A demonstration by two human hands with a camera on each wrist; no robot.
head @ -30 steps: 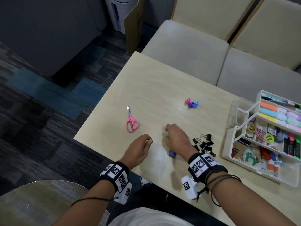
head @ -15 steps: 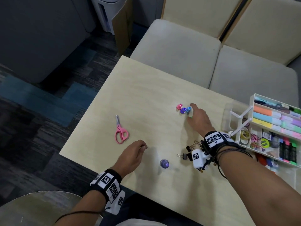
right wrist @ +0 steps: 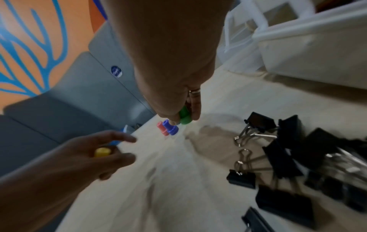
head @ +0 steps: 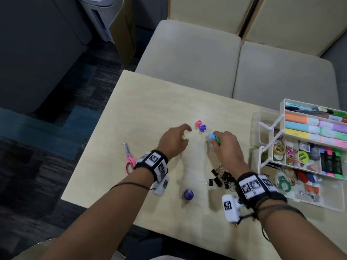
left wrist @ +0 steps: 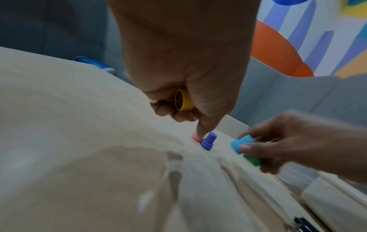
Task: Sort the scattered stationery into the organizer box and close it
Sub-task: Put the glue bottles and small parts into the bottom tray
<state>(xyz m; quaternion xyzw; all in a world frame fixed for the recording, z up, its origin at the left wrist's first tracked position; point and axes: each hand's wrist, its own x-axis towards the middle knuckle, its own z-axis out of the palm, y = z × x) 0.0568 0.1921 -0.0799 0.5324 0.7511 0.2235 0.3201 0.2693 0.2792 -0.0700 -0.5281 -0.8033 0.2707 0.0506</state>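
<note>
My right hand point(head: 218, 142) grips a light blue stamp point(head: 212, 136) and a green stamp point(head: 218, 141) just above the table; both show in the left wrist view, blue stamp point(left wrist: 239, 143) and green stamp point(left wrist: 253, 160). My left hand point(head: 178, 136) holds a yellow stamp point(left wrist: 183, 100) in its curled fingers, with the forefinger stretched toward a pink stamp point(head: 198, 123) and a purple stamp point(head: 202, 128) lying on the table. The open white organizer box point(head: 262, 160) sits at the right, filled with highlighters, tape and clips.
Pink scissors point(head: 129, 158) lie left of my left wrist. A pile of black binder clips point(head: 221, 178) lies beside my right wrist. A small purple stamp point(head: 188, 194) stands near the table's front edge. Beige seats point(head: 189, 59) stand beyond the table.
My left hand has moved forward from the table's front to the pink and purple stamps. My right hand has picked the light blue stamp up from beside them.
</note>
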